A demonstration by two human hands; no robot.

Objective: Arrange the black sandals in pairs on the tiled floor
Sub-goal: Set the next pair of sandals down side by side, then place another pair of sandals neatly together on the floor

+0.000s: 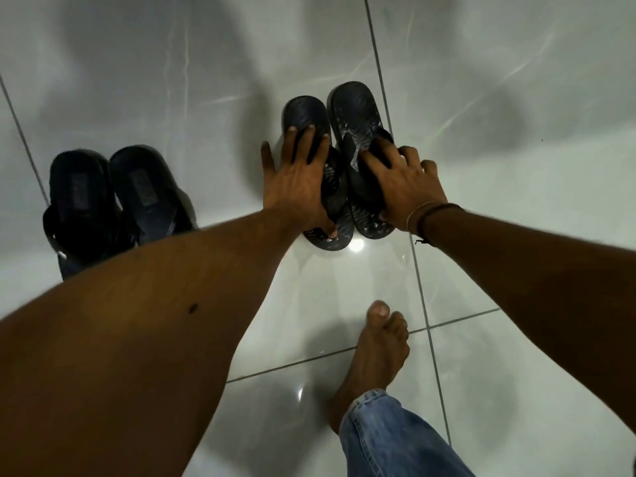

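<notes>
left hand [296, 191] spread flat, right hand [402, 187] curled on the flip-flops [347, 108]; second pair aligning, next: release beside the first pair [113, 201].

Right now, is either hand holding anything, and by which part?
Each hand is on one flip-flop. The left hand lies flat over the left flip-flop at its strap. The right hand curls its fingers over the right flip-flop strap.

pair of black flip-flops [339, 160]: side by side, touching, on floor | second black sandal pair [113, 201]: together, well left
</notes>
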